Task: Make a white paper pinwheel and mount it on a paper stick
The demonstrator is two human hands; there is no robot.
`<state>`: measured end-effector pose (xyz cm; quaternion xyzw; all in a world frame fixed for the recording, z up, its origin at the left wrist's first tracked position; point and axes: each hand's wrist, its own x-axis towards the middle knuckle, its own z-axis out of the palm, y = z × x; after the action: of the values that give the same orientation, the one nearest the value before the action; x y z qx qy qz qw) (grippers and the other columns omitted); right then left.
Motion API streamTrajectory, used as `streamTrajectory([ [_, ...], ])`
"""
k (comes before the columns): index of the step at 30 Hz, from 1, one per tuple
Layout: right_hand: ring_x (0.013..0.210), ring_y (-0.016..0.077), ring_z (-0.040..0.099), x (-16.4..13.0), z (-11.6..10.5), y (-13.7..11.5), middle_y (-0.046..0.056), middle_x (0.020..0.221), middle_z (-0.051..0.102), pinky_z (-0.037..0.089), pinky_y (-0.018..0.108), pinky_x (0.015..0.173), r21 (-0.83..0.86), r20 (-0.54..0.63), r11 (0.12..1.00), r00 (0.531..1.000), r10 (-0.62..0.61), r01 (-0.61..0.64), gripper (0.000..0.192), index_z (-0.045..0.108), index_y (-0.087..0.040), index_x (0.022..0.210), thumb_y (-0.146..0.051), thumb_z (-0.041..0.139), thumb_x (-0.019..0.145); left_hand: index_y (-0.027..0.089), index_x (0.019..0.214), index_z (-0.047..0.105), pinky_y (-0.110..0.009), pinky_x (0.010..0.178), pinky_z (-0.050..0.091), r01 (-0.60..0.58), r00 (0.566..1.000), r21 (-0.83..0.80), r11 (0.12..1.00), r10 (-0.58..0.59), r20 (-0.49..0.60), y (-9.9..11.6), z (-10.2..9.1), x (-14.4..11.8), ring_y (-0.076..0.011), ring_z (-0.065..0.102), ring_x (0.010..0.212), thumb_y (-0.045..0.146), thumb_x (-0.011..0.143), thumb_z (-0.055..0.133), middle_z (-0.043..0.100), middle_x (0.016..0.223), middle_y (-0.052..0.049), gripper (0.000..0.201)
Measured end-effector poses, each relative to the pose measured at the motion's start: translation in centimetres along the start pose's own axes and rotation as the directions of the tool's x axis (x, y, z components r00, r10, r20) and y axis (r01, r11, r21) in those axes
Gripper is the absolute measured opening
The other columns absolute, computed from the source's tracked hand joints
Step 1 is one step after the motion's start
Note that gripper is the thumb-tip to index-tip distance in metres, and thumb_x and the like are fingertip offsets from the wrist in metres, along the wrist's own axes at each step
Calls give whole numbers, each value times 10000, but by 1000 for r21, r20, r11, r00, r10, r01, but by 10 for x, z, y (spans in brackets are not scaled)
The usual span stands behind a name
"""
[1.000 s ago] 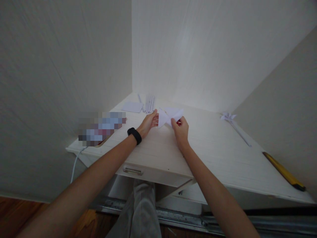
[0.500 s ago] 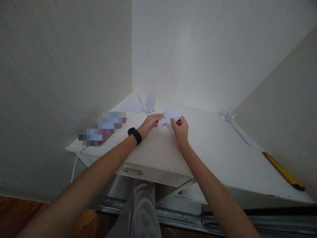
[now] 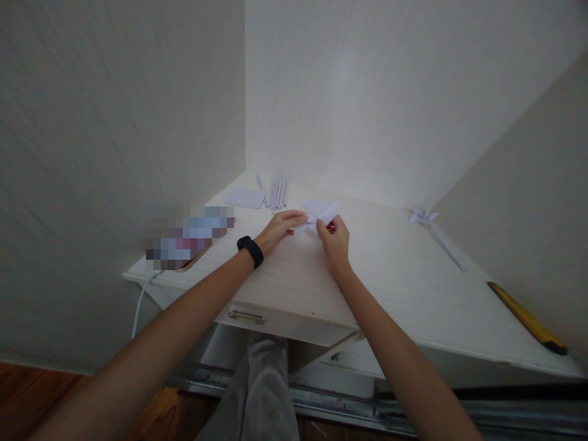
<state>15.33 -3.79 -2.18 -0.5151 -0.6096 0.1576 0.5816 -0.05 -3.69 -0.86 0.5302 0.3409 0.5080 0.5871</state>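
A piece of white folded paper (image 3: 321, 209), with bent flaps like a pinwheel head, is held between both hands just over the white desk (image 3: 294, 275). My left hand (image 3: 281, 228), with a black band on the wrist, pinches its left side near the middle. On the right edge, my right hand (image 3: 336, 239) grips the paper between thumb and fingers. Part of the paper is hidden behind the fingers. A paper pinwheel (image 3: 422, 215) on a rolled paper stick (image 3: 445, 248) lies to the right.
Several thin paper sticks (image 3: 278, 193) lie at the back, beside flat white paper (image 3: 246, 198). A blurred-out device (image 3: 190, 239) with a white cable (image 3: 139, 306) sits at the left. A yellow utility knife (image 3: 526, 317) rests along the right edge. Walls enclose the desk.
My left fingers have moved slightly right, further over the paper's middle, folding its left flap inward. My right hand has barely moved.
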Motion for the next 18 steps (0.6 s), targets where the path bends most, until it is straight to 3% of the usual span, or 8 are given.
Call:
streamTrajectory([
  [18,640,146,435,1,0,2,7,710,544,351,274,608,-27,53,999,998,-28,29,190,562,-173,771,-359,544,732,155,972,644,-250,718,401,-30,998,65,997,26,59,-6,-3,2,-140,585,840,346,678,737,659,964,-61,363],
])
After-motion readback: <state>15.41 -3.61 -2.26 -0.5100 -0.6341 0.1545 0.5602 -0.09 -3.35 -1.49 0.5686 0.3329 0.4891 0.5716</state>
